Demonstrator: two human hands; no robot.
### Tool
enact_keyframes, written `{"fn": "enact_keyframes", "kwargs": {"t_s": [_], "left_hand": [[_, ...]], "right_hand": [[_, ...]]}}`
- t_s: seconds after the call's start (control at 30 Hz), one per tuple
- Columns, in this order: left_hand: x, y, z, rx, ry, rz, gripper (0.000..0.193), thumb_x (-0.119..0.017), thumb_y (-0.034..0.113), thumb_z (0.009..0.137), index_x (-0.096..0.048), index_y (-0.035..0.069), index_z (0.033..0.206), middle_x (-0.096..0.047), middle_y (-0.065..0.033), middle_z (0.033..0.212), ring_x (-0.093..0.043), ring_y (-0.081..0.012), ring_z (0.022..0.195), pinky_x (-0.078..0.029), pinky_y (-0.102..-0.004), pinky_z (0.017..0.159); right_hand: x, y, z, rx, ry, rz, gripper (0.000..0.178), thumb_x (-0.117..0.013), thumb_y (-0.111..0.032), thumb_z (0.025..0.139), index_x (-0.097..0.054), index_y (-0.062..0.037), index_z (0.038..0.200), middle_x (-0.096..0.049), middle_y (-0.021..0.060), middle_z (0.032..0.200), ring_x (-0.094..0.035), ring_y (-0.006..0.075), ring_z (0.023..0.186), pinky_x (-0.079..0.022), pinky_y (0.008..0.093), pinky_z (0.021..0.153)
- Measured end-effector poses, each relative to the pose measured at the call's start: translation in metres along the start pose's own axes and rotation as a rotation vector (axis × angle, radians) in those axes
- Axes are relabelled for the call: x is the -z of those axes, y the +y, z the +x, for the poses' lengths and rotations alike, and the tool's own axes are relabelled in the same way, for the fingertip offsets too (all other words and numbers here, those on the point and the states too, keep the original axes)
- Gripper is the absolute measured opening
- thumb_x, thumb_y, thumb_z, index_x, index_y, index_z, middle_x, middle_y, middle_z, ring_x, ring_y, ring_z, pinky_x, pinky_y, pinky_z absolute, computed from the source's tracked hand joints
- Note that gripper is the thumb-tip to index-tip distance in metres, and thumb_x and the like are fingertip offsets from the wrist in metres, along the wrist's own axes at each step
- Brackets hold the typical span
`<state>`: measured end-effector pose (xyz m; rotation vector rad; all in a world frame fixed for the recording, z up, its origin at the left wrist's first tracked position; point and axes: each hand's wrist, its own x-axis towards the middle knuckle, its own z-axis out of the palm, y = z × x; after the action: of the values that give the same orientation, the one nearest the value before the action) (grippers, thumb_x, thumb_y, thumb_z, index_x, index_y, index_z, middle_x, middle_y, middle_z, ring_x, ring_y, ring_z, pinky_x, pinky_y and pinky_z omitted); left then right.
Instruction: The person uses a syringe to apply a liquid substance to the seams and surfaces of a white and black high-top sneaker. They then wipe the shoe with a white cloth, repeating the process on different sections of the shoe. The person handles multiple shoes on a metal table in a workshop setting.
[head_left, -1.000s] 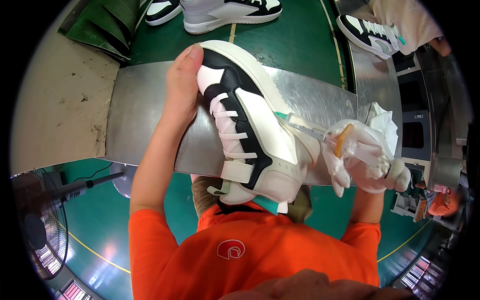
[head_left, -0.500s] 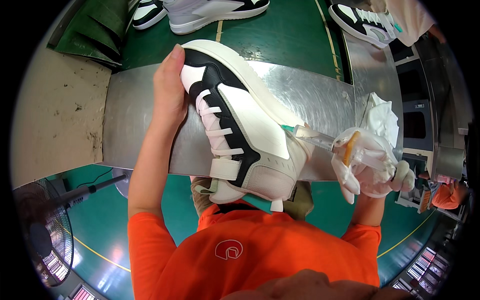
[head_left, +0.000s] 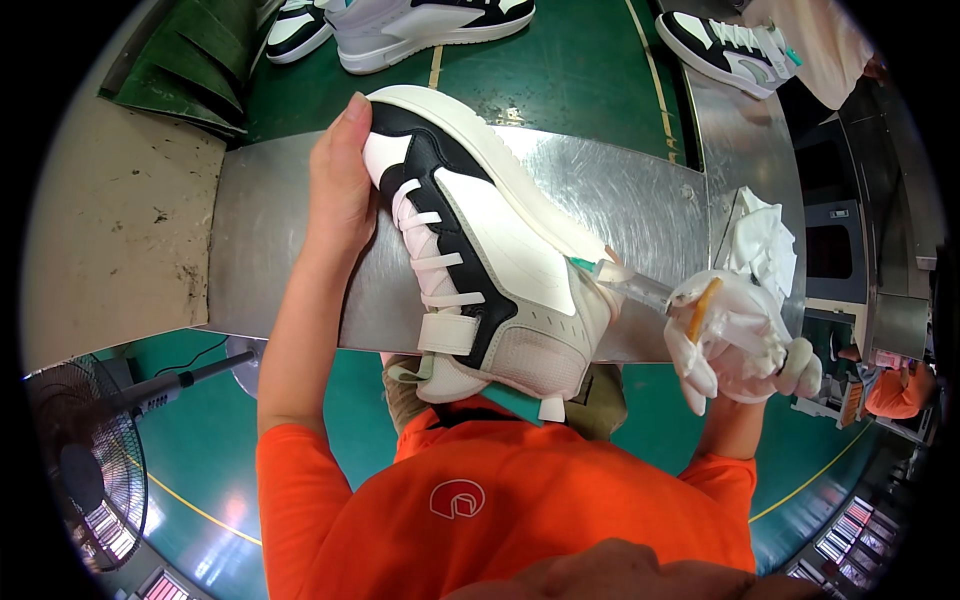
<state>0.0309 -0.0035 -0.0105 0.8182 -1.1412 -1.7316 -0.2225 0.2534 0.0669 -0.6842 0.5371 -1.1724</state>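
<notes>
My left hand grips the toe end of a white and black high-top sneaker, which lies tilted on a steel work surface with its heel toward my body. My right hand, in a white glove, holds a clear syringe whose green-tipped nozzle touches the shoe's side near the heel. A thin orange stick is also clamped in that gloved hand.
A crumpled white cloth lies on the steel surface at the right. More sneakers sit on the green conveyor belt beyond, another sneaker at the far right. A standing fan is at lower left. A person in orange is at right.
The shoe and my left hand have shifted slightly toward the far side of the surface. The syringe tip stays at the shoe's side near the heel.
</notes>
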Motion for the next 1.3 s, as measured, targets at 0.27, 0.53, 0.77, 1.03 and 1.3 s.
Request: {"fn": "enact_keyframes", "kwargs": {"t_s": [0.27,0.53,0.77,1.03,1.3], "left_hand": [[-0.005,-0.002,0.001,0.021,0.097,-0.055,0.045,-0.05,0.045,0.098,-0.06,0.002,0.108,-0.069,-0.0093,0.095,-0.068,-0.018,0.082,-0.056,-0.0314,0.075],[-0.01,0.003,0.0,0.07,0.18,-0.004,0.04,-0.054,0.038,0.098,-0.062,-0.001,0.104,-0.068,-0.0098,0.093,-0.065,-0.0174,0.082,-0.052,-0.0306,0.076],[-0.038,0.016,-0.006,0.019,0.314,0.166,0.036,-0.05,0.034,0.1,-0.061,0.0,0.109,-0.069,-0.0096,0.094,-0.067,-0.0176,0.081,-0.054,-0.0303,0.074],[-0.038,0.014,0.001,-0.007,0.307,0.404,0.037,-0.052,0.037,0.1,-0.065,0.003,0.094,-0.067,-0.004,0.083,-0.061,-0.0108,0.072,-0.049,-0.0249,0.066],[-0.033,0.012,0.006,0.058,0.293,0.716,0.038,-0.052,0.039,0.1,-0.063,0.003,0.09,-0.063,-0.0043,0.079,-0.057,-0.0125,0.069,-0.048,-0.0284,0.067]], "right_hand": [[0.015,0.019,-0.018,0.047,0.037,0.052,0.125,-0.089,-0.042,0.041,-0.032,0.0235,0.131,-0.059,0.0291,0.093,-0.056,0.0201,0.057,-0.053,0.0313,0.044],[0.031,0.033,-0.031,0.122,-0.004,0.095,0.12,-0.09,-0.041,0.043,-0.035,0.0211,0.13,-0.058,0.028,0.092,-0.058,0.0191,0.058,-0.055,0.0299,0.048],[0.045,0.046,-0.047,0.118,0.022,0.132,0.109,-0.088,-0.038,0.048,-0.038,0.0182,0.128,-0.058,0.0268,0.092,-0.058,0.0183,0.059,-0.055,0.0293,0.05],[0.054,0.071,-0.054,0.224,0.103,0.203,0.099,-0.082,-0.035,0.056,-0.039,0.0171,0.128,-0.058,0.0259,0.092,-0.058,0.0183,0.058,-0.055,0.0295,0.049],[0.057,0.086,-0.057,0.283,0.153,0.273,0.088,-0.077,-0.031,0.063,-0.04,0.016,0.128,-0.057,0.0251,0.092,-0.057,0.0182,0.058,-0.054,0.0297,0.049]]}}
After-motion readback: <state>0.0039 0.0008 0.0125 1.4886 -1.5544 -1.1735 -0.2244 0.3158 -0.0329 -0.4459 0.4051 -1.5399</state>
